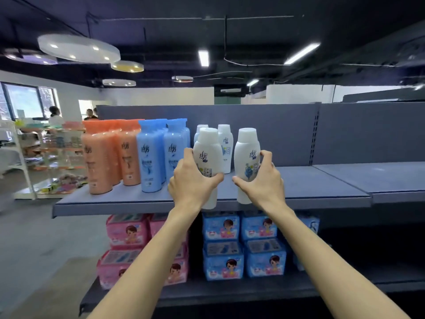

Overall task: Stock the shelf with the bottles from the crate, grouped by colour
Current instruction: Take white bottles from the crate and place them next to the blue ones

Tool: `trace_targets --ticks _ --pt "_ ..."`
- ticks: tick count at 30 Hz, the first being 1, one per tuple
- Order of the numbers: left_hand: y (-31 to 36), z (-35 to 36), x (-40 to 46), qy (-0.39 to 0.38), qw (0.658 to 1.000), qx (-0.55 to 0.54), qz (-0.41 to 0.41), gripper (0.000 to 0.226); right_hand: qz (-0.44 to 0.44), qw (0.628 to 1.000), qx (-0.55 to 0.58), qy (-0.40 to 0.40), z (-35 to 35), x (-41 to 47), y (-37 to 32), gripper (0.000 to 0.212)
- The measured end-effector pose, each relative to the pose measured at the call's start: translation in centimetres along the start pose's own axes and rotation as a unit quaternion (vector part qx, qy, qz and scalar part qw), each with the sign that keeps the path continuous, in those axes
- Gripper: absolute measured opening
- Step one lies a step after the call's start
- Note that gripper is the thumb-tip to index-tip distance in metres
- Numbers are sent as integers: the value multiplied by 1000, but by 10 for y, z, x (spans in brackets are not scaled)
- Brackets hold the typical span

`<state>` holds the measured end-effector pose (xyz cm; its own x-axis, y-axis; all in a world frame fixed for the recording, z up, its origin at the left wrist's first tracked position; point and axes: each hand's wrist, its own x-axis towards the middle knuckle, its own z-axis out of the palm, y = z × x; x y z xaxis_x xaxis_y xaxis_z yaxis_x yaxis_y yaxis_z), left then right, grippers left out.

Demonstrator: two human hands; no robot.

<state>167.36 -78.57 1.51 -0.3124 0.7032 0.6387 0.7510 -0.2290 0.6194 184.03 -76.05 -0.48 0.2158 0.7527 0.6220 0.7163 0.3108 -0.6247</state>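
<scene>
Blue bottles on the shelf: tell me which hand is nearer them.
Left. The left hand, gripping a white bottle, sits just right of the blue bottles. The right hand, gripping another white bottle, is farther right.

I see orange bottles [103, 155], light-blue bottles [150, 157], white bottles [226, 146] (blue flower print on labels) on grey shelf [322, 185]. Below: pink packs [127, 231], blue packs [220, 226], cartoon face print on both.
</scene>
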Motion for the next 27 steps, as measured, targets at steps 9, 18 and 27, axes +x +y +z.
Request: trace_targets --ticks 9,18,27 --pt "2 50 35 -5 998 22 -64 66 19 1000 -6 -12 26 33 16 73" --pt "-7 93 69 -4 995 48 -89 67 21 999 -12 -31 65 68 21 73" --pt "-27 123 89 3 993 88 -81 63 37 998 -21 -41 105 105 24 67"
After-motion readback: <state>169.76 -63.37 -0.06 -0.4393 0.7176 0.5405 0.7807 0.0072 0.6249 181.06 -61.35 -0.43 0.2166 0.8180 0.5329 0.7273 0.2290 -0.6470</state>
